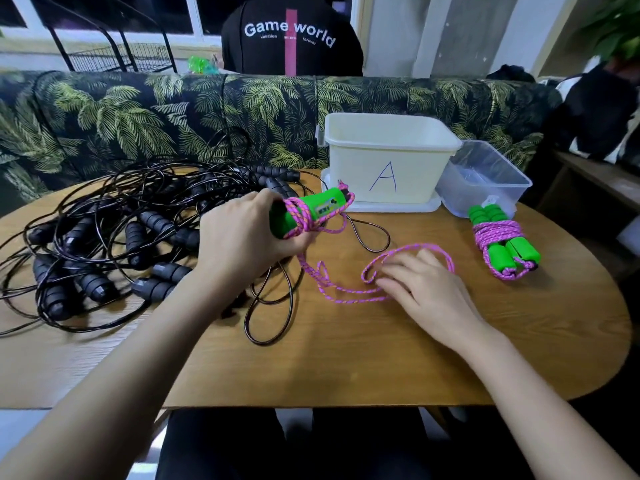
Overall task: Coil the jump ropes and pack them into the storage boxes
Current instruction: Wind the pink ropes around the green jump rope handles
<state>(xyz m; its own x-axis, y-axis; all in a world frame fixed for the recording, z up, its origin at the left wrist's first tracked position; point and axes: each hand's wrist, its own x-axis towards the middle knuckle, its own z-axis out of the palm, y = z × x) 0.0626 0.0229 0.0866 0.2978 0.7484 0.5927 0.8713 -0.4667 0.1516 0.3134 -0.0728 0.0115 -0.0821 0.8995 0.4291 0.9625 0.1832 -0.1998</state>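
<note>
Several turns of pink rope (pixel 300 213) are held on the green handle (pixel 325 202) by the gripping left hand (pixel 242 233), just in front of the box marked A (pixel 388 157), seemingly to keep the coil from slipping. Its slack, nearer than the box, is touched by the spread-fingered right hand (pixel 429 289).

I'm counting two boxes: a cream box (pixel 388 161) and a clear box (pixel 502 188). I'm seeing two pink ropes, a bundled rope (pixel 498 233) and a loose rope (pixel 301 213), and black ropes (pixel 104 230) tangling beyond counting.

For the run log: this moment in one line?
left hand grips green handles; right hand touches pink rope; coiled bundle beside clear box
</note>
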